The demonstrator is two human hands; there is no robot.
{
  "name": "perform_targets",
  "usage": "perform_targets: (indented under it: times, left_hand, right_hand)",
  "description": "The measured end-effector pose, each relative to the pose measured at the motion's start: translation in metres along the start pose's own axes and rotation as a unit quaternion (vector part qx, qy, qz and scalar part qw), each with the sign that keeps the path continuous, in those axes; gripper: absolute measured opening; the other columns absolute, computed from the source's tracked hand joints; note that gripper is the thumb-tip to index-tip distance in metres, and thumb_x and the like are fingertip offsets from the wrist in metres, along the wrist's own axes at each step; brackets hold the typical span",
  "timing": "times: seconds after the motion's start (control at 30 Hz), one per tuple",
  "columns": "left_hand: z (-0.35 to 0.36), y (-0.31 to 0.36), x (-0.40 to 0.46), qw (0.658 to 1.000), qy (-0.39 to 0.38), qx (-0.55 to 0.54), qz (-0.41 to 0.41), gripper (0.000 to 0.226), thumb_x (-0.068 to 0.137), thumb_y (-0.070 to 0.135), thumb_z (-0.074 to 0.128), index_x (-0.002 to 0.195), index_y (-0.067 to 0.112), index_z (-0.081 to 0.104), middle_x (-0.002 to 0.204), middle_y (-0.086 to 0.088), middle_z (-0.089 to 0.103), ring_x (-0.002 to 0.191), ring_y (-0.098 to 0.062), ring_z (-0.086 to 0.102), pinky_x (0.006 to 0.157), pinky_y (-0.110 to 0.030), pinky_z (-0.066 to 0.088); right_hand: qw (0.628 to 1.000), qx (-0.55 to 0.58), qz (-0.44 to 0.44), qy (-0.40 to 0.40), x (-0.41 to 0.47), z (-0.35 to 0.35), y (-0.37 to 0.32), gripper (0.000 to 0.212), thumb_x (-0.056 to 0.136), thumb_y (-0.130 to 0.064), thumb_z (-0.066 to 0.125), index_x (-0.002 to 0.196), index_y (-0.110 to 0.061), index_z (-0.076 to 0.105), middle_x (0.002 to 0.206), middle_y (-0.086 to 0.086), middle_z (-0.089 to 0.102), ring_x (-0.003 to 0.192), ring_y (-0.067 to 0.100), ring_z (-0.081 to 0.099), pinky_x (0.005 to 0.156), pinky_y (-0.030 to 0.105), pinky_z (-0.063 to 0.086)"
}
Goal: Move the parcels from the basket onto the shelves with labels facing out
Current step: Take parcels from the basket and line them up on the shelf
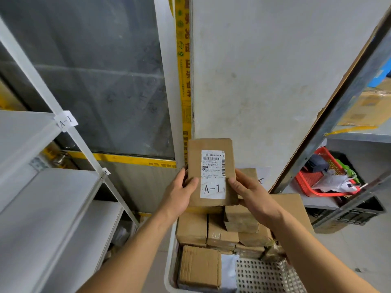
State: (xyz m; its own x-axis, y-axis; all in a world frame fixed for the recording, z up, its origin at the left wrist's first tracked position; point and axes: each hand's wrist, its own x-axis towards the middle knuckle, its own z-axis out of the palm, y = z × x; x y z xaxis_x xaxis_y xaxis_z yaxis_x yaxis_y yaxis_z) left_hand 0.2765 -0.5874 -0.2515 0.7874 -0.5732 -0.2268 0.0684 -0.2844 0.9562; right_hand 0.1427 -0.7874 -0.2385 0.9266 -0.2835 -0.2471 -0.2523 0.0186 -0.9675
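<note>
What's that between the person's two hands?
A brown parcel marked A-1, gripped by the left hand and right hand in the head view.

Two hands [213, 193], one held parcel [211, 163], roughly eight parcels in one white basket [169, 269], one red basket [313, 187].

White shelves [48, 199] at left; white basket [170, 261] on the floor [349, 250] holds brown parcels [191, 228].
</note>
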Motion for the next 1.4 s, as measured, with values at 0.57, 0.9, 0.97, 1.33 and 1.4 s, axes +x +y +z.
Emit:
perform_targets:
  times: [0.57,0.9,0.97,1.33,1.4]
  left_hand:
    - [-0.182,0.005,-0.147,0.954,0.296,0.035,0.036,0.059,0.104,0.037,0.063,0.155,0.054,0.038,0.145,0.03,0.057,0.133,-0.004,0.058,0.118,-0.046,0.045]
    - [-0.328,0.017,-0.24,0.9,0.415,0.057,0.124,0.058,0.091,0.04,0.066,0.147,0.046,0.051,0.141,0.023,0.064,0.131,-0.013,0.062,0.112,-0.049,0.05]
    - [-0.347,0.019,-0.252,0.891,0.433,0.05,0.127,0.057,0.09,0.038,0.068,0.145,0.046,0.053,0.141,0.022,0.063,0.13,-0.018,0.064,0.11,-0.051,0.051]
    - [-0.422,0.017,-0.246,0.842,0.528,0.026,0.108,0.062,0.095,0.013,0.075,0.143,0.045,0.052,0.131,0.037,0.06,0.115,-0.013,0.072,0.081,-0.011,0.056]
    - [-0.436,0.013,-0.233,0.834,0.542,0.021,0.098,0.063,0.094,0.009,0.076,0.134,0.051,0.051,0.121,0.044,0.06,0.11,-0.012,0.073,0.076,-0.011,0.056]
  right_hand:
    - [0.981,-0.07,-0.105,-0.15,0.041,0.21,-0.076,0.047,0.108,-0.029,0.057,0.145,-0.055,0.044,0.117,-0.035,0.071,0.103,-0.019,0.065,0.073,0.009,0.055]
    - [0.955,-0.051,-0.165,-0.241,0.043,0.382,-0.146,0.055,0.104,-0.033,0.064,0.156,-0.044,0.046,0.139,-0.025,0.065,0.136,0.007,0.055,0.12,0.044,0.043]
    - [0.943,-0.057,-0.186,-0.27,0.044,0.404,-0.157,0.055,0.105,-0.031,0.063,0.156,-0.043,0.047,0.138,-0.025,0.065,0.131,-0.001,0.057,0.117,0.035,0.046]
    - [0.919,-0.066,-0.217,-0.323,0.108,0.5,-0.19,0.057,0.106,-0.013,0.063,0.155,-0.039,0.049,0.144,-0.02,0.062,0.107,-0.017,0.064,0.078,0.009,0.053]
    - [0.919,-0.068,-0.209,-0.327,0.127,0.514,-0.192,0.058,0.106,-0.01,0.061,0.155,-0.039,0.048,0.139,-0.023,0.061,0.099,-0.023,0.061,0.08,0.01,0.051]
